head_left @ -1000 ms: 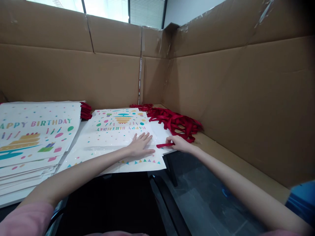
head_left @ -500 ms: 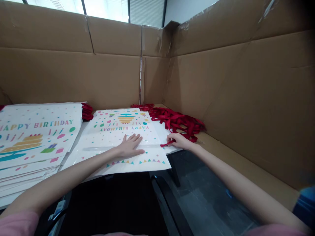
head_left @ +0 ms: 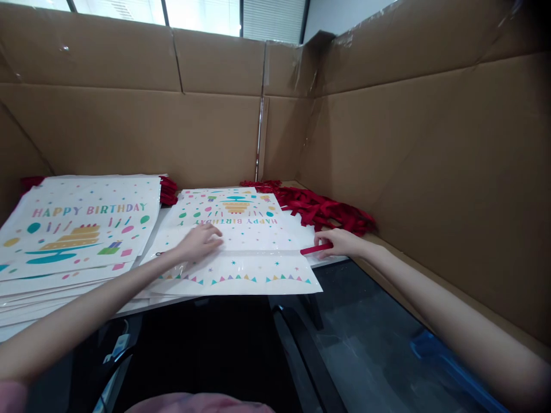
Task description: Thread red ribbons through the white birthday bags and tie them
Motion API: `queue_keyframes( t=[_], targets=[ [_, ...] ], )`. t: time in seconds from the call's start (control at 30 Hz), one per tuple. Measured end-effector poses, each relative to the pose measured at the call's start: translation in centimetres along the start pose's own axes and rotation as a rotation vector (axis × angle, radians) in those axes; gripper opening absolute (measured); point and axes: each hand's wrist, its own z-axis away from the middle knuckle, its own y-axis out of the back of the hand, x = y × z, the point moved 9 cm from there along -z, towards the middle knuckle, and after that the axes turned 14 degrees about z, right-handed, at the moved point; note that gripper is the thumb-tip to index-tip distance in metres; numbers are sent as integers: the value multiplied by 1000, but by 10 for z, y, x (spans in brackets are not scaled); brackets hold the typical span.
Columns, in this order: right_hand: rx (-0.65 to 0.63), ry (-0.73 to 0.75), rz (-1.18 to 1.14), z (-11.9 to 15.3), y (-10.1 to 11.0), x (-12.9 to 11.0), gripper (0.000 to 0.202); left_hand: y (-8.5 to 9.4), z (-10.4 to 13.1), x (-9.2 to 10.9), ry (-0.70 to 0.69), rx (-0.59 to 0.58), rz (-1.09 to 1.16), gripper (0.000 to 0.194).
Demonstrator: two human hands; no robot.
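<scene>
A white printed "HAPPY BIRTHDAY" sheet [head_left: 258, 238] lies upside down to me on the table, with a row of small bunting flags along its near edge. A clear shiny strip crosses it from left to right. My left hand [head_left: 200, 242] is over the left part of this sheet, fingers loosely bent and holding nothing I can see. At the sheet's right edge my right hand [head_left: 340, 243] pinches a red ribbon [head_left: 315, 248], whose end reaches the strip. Behind that hand lies a tangled heap of red ribbons [head_left: 327, 207].
A stack of similar printed sheets [head_left: 90, 212] stands on the left, with red ribbon bunched at its back corners. Tall cardboard walls [head_left: 129, 132] close off the back and right. Below the table are a black chair [head_left: 206, 350] and a blue object [head_left: 451, 367] on the floor.
My left hand has lifted from lying flat and slid left across the sheet, its fingers now bent. My right hand still holds the ribbon at the sheet's edge. The view has shifted left.
</scene>
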Motion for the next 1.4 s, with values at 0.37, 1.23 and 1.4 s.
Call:
queue_keyframes(
  t=[0.37,1.23,1.4],
  targets=[
    [-248,-67,-79,-5,-3,-7,49,55,89,-95,459,-220,62,49],
    [183,-80,-34,-12,-27,-152,69,78,76,-107,355,-173,198,40],
    [183,-84,-33,-13,-27,-147,68,123,88,-131,359,-186,118,35]
  ],
)
